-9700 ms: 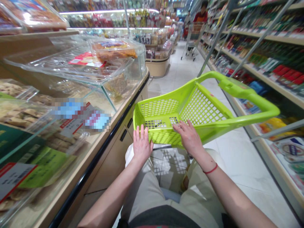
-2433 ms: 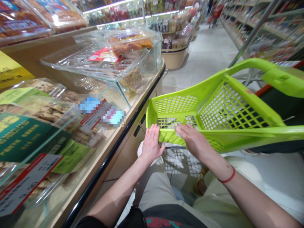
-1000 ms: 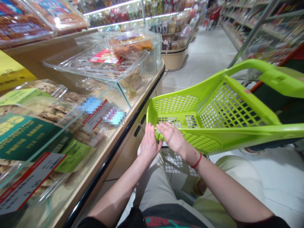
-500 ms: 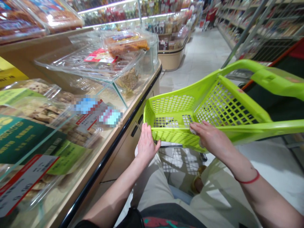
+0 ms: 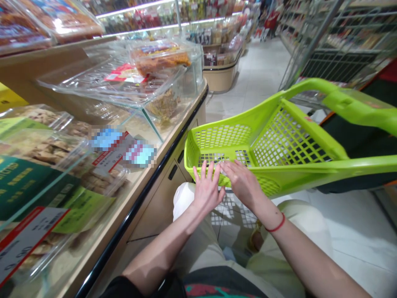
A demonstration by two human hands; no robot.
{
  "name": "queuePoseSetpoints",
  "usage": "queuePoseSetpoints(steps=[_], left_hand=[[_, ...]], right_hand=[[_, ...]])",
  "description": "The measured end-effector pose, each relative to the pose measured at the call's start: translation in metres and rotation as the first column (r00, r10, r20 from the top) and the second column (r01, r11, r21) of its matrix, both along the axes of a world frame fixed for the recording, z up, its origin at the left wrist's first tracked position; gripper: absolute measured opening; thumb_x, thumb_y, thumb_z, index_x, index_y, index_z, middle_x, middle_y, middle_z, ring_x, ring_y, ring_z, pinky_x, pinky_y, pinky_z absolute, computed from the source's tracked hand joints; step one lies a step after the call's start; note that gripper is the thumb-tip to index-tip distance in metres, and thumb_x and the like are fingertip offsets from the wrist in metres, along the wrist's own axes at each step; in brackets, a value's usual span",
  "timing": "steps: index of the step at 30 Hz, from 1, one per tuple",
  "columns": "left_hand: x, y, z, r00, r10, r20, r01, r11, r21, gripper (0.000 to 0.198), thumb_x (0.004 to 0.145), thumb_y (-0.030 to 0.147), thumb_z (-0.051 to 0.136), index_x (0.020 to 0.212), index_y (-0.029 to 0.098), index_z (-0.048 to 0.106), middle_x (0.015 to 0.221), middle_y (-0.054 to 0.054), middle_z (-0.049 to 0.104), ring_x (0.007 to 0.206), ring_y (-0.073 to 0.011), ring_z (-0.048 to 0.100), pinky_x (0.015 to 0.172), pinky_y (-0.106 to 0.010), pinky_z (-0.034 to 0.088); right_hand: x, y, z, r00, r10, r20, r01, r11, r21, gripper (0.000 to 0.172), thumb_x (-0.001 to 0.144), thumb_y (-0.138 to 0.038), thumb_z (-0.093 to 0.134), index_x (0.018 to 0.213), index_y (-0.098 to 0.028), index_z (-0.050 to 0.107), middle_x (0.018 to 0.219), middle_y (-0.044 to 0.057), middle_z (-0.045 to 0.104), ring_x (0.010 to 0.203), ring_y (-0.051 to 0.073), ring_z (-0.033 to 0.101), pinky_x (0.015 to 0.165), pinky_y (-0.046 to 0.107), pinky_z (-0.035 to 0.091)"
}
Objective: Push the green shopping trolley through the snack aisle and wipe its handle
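Note:
A bright green plastic shopping cart basket [image 5: 228, 132] with latticed walls stands before my knees. My left hand [image 5: 207, 188] has its fingers spread, with the fingertips on the near rim of the basket. Close to its right, my right hand [image 5: 243, 182] is bent over the same rim with its fingers together. A small bit of thin white material, like a tissue [image 5: 222, 169], shows at its fingertips; most of it is hidden beneath the hand. A red cord circles my right wrist.
On the left runs a display counter [image 5: 182, 136] with a black edge rail, glass dividers, packaged foods [image 5: 56, 145] and price tags. A metal wire cart [image 5: 341, 62] is at the right. Further back, a tiled aisle [image 5: 254, 62] leads to people.
My right hand has slid left along the basket's near rim, up to my left hand. My left hand has shifted slightly right and spread its fingers. The view has moved a little.

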State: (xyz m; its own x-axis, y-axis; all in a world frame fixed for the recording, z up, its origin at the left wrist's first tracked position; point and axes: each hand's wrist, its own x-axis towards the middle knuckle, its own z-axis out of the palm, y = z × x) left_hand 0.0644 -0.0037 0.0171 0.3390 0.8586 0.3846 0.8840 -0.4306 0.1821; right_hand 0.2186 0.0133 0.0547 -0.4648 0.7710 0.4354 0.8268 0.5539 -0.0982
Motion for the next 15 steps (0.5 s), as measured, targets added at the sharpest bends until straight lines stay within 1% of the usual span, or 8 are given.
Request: queuePoseSetpoints(steps=[2,4,8,11,13,15], left_hand=[[-0.002,0.000,-0.001,1.000,-0.009,0.010,0.008,1.000,0.008,0.072,0.083,0.032,0.059,0.148,0.015,0.032,0.154,-0.019,0.039,0.149,-0.0413,0.021,0.117,-0.073,0.010],[-0.003,0.001,0.000,1.000,-0.009,0.023,0.008,1.000,0.014,0.069,0.085,0.032,0.058,0.147,0.015,0.034,0.153,-0.019,0.041,0.149,-0.0411,0.022,0.117,-0.074,0.011],[-0.004,0.001,0.001,0.999,-0.016,0.051,0.015,1.000,0.010,0.067,0.085,0.032,0.058,0.146,0.017,0.034,0.151,-0.018,0.042,0.148,-0.0409,0.024,0.116,-0.074,0.012],[-0.004,0.001,0.000,0.998,-0.015,0.068,0.015,1.000,0.012,0.067,0.085,0.031,0.057,0.147,0.018,0.034,0.151,-0.018,0.042,0.148,-0.0400,0.023,0.117,-0.073,0.011],[-0.005,0.001,-0.001,0.997,-0.017,0.069,0.015,1.000,0.016,0.067,0.085,0.031,0.057,0.146,0.017,0.034,0.151,-0.018,0.043,0.149,-0.0395,0.023,0.117,-0.073,0.010],[-0.005,0.001,-0.002,0.998,-0.019,0.066,0.018,1.000,0.019,0.066,0.085,0.031,0.058,0.145,0.016,0.036,0.150,-0.018,0.043,0.148,-0.0398,0.023,0.117,-0.073,0.010]], right_hand=[[0.010,-0.001,-0.001,1.000,0.015,0.007,-0.015,1.000,0.008,0.050,0.085,0.001,0.042,0.129,-0.014,0.062,0.130,0.014,0.066,0.121,0.023,0.063,0.111,0.045,0.044],[0.028,-0.003,-0.001,0.999,0.015,0.029,-0.015,1.000,0.010,0.052,0.084,0.003,0.042,0.129,-0.013,0.062,0.131,0.014,0.066,0.121,0.022,0.062,0.112,0.044,0.044],[0.075,-0.009,0.006,0.997,-0.041,0.072,0.040,0.999,0.020,0.054,0.081,0.003,0.041,0.129,-0.012,0.061,0.132,0.016,0.065,0.122,0.024,0.062,0.114,0.048,0.040],[0.109,-0.017,0.013,0.993,-0.082,0.082,0.080,0.996,0.027,0.052,0.083,-0.001,0.042,0.128,-0.015,0.062,0.130,0.015,0.066,0.122,0.027,0.062,0.114,0.054,0.037],[0.124,-0.021,0.015,0.989,-0.109,0.099,0.105,0.993,0.046,0.049,0.085,-0.002,0.042,0.128,-0.015,0.062,0.130,0.015,0.066,0.122,0.028,0.062,0.116,0.056,0.035],[0.127,-0.023,0.016,0.985,-0.131,0.108,0.123,0.989,0.081,0.048,0.086,-0.002,0.041,0.127,-0.015,0.062,0.130,0.015,0.066,0.121,0.028,0.062,0.116,0.054,0.035]])
